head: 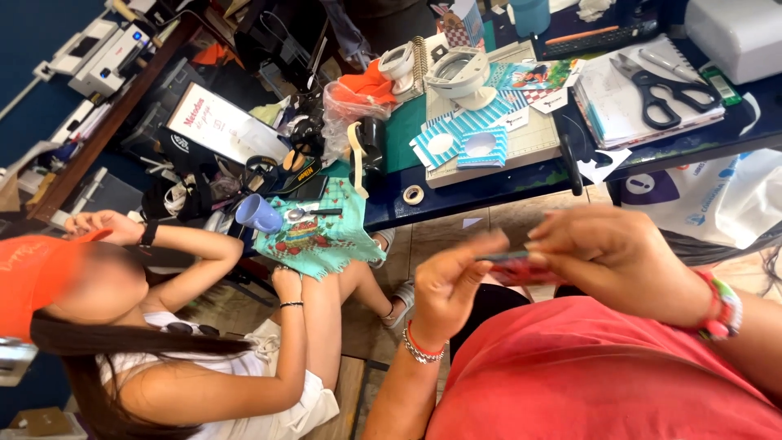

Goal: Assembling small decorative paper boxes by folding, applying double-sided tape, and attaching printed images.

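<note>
A small, flat red piece (511, 269) lies roughly level, pinched at its two ends between fingertips. It is blurred, so its kind cannot be told. It sits below the dark blue worktop (489, 189), over the red shirt.

White sign with red lettering (213, 121) left of desk — white printed bag (717, 200) hanging right.

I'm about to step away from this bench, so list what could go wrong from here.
1. Both hands, left hand and right hand, pinch a small flat piece in mid-air over the floor; a slip would likely drop it.
2. The tape roll lies near the table edge and could roll off if bumped.
3. The scissors rest on a stacked notebook; a nudge might slide them off.
</note>
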